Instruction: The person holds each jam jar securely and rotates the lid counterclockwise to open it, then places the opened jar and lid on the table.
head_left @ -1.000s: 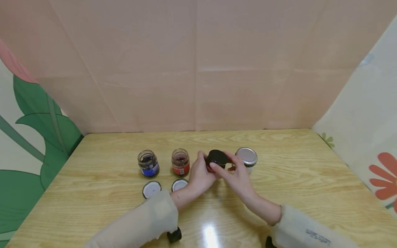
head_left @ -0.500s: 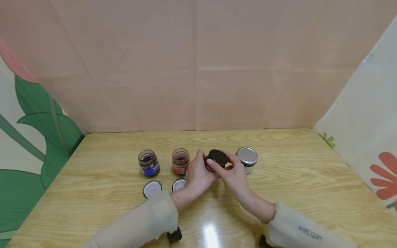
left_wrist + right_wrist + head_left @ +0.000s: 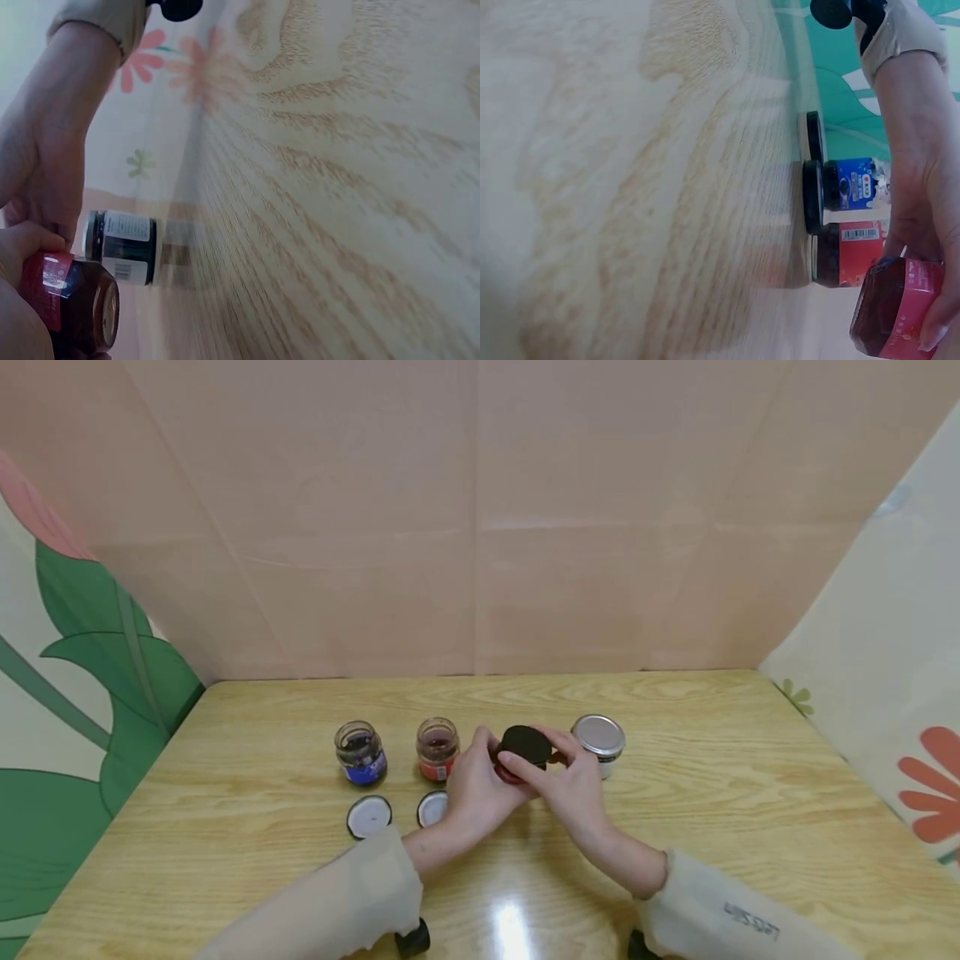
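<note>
Right sleeve (image 3: 720,902) shifted inward, forearms (image 3: 435,845) angled together, left hand (image 3: 480,785) gripping jar (image 3: 896,307) — right hand (image 3: 573,781) pinching lid (image 3: 527,744) (black)

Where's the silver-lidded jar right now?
In the head view, the silver-lidded jar stands upright on the table, right of the held black-lidded jar and partly hidden behind the right hand.
</note>
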